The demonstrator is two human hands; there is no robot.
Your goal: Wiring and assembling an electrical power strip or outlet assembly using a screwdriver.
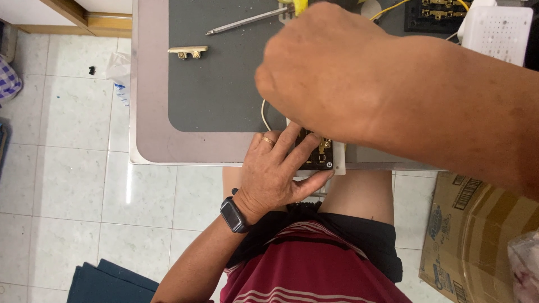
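The left hand (275, 174) presses splayed fingers on the switch module (321, 154) at the desk (149, 101) edge, six o'clock. The right hand (331, 67) hovers above; its fingers' grip cannot be told. Open mat (219, 90) lies toward eleven o'clock.

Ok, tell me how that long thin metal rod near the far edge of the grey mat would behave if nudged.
The metal rod looks round and slim, so it would probably roll sideways on the flat grey mat. It seems stiff and straight, unlikely to bend. Being so thin, it is likely light and could skid easily.
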